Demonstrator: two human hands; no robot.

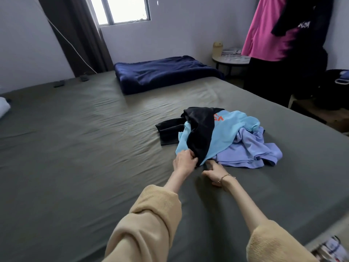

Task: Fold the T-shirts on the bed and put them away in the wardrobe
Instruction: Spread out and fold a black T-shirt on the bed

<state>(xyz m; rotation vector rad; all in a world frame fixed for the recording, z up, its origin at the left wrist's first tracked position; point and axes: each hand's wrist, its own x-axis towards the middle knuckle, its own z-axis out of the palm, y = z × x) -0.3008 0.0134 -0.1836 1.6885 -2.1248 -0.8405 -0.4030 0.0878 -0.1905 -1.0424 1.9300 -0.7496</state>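
Two hands: left hand [184,163], right hand [214,172]; three T-shirts [226,137] piled.

Three crumpled T-shirts are lying in one heap right of the frame's centre: one black [200,129], one light blue [229,132], one lilac [251,150]. Two hands are reaching in below them, left [184,162] and right [214,172]. One navy pillow [164,73] is sitting upper centre. One bed [75,148] is filling the frame.
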